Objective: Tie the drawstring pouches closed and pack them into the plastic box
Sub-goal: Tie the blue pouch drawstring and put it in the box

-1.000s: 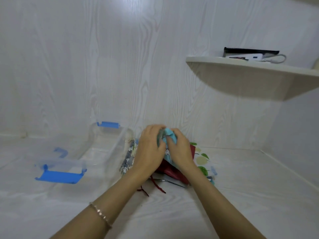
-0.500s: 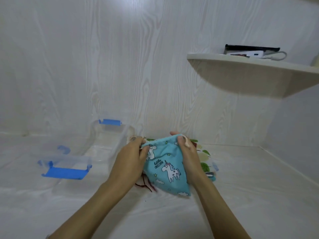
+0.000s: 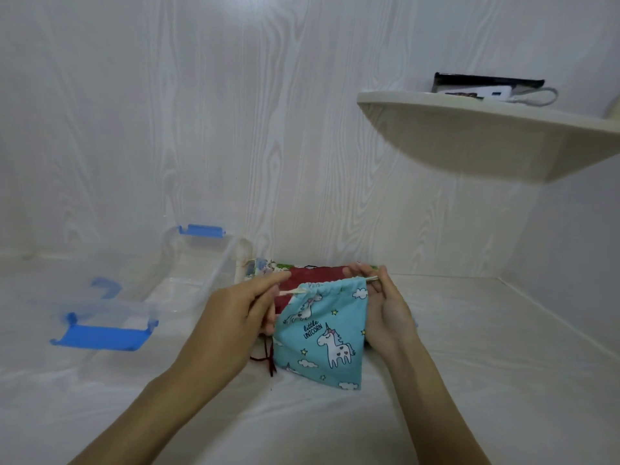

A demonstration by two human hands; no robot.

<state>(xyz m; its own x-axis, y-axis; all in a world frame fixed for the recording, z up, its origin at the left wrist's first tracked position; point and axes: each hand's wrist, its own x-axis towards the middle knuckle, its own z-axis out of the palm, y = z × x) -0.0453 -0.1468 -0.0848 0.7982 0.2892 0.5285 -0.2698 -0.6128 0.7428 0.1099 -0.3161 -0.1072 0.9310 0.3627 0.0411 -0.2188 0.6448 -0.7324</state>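
Observation:
A blue unicorn-print drawstring pouch (image 3: 327, 333) hangs between my hands just above the white surface, its top gathered. My left hand (image 3: 235, 317) pinches the white drawstring at the pouch's left end. My right hand (image 3: 382, 303) pinches the string at the right end. Behind the blue pouch lies a dark red pouch (image 3: 312, 275) with its red cord (image 3: 268, 359) trailing forward, and more patterned pouches (image 3: 258, 268) sit behind it against the wall. The clear plastic box (image 3: 188, 273) with blue clips stands open to the left.
The box's clear lid (image 3: 104, 327) with blue latches lies front left. A white shelf (image 3: 486, 129) juts from the wall at upper right, with a black item and a white device with a cable on it. A side wall closes off the right.
The blue pouch came up out of the pile and now hangs spread out. My hands have moved apart to its two ends and pulled the drawstring outward, gathering the top.

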